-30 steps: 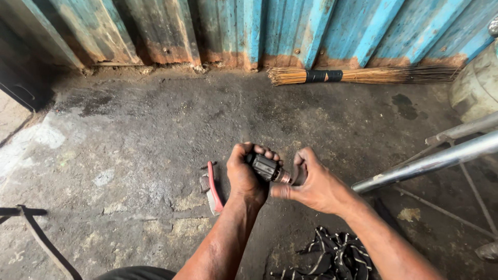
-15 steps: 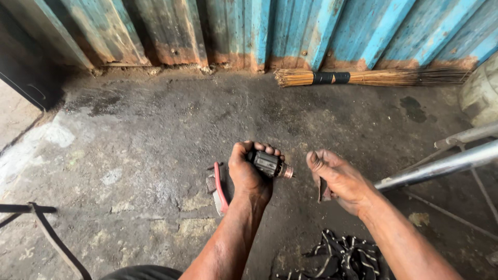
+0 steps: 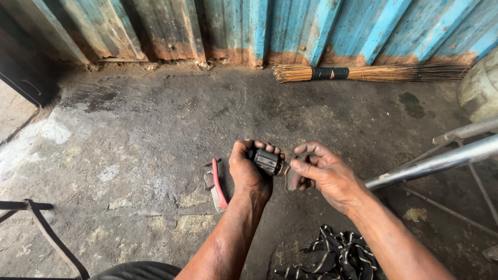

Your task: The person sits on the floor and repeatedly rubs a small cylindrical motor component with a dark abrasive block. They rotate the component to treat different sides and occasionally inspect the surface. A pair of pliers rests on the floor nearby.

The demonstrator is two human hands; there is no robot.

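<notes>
My left hand [image 3: 248, 173] is clenched around a small dark ribbed metal cylinder [image 3: 268, 161] with a brass-coloured tip pointing right. My right hand [image 3: 324, 173] is just right of it, with the fingertips pinched at that tip and a small dark part tucked under the fingers. Both hands hover above a grimy concrete floor [image 3: 155, 135]. A red-handled tool [image 3: 217, 185] lies on the floor directly left of my left wrist.
A straw broom [image 3: 363, 73] lies along the rusty blue corrugated metal wall [image 3: 290, 26]. Metal tubes [image 3: 441, 161] slant in from the right. A striped black-and-white cloth [image 3: 337, 256] lies near my right forearm. A dark strap [image 3: 36, 223] sits lower left, a pale drum [image 3: 480, 88] far right.
My right hand pulled away to the right from the cylinder, then came back and now pinches at its tip again. My left hand kept its grip.
</notes>
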